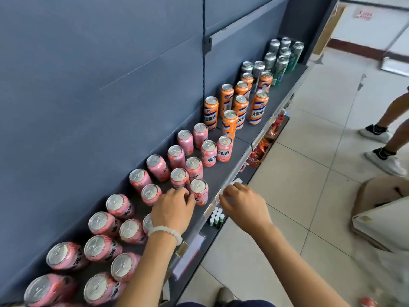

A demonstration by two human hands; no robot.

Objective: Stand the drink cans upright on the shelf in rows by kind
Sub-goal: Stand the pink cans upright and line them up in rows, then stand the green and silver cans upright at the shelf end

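Note:
Several pink cans (155, 165) stand upright in rows on the grey shelf (241, 138), running from bottom left toward the middle. Beyond them stand several orange cans (257, 107), then silver and green cans (280, 58) at the far end. My left hand (171, 210), with a white bead bracelet on the wrist, hovers over the pink rows; its fingertips touch the side of a front pink can (199, 191). My right hand (242, 203) rests on the shelf's front price rail (223, 191), fingers curled over its edge.
A lower shelf holds small white-capped bottles (217, 217) and red snack packets (261, 147). A cardboard box (380, 209) sits on the tiled floor at right. Another person's legs and white shoes (380, 140) stand at the far right. A pink can (367, 302) lies on the floor.

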